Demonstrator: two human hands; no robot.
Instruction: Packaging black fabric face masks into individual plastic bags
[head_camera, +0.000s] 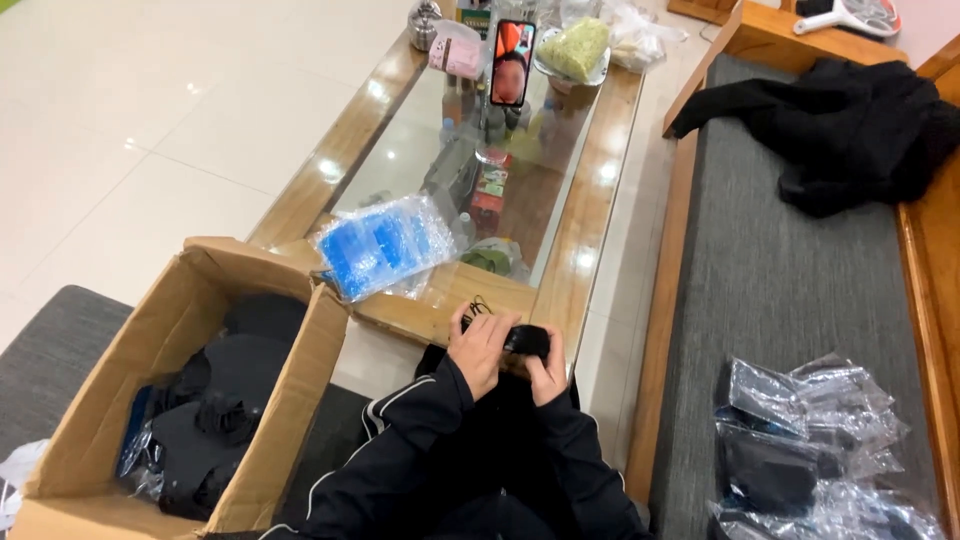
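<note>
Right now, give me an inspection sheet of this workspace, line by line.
Surface: wood-framed glass coffee table, hands at its near edge.
Job's things: small black item held between left hand and right hand.
Clutter: blue plastic bags; cardboard box of black pieces; clear-bagged black items on the grey bench cushion.
Grippers: both hands closed on the black item.
Cables: thin black cord by the left hand.
Surroundings: propped phone, black jacket, pale tiled floor.
</note>
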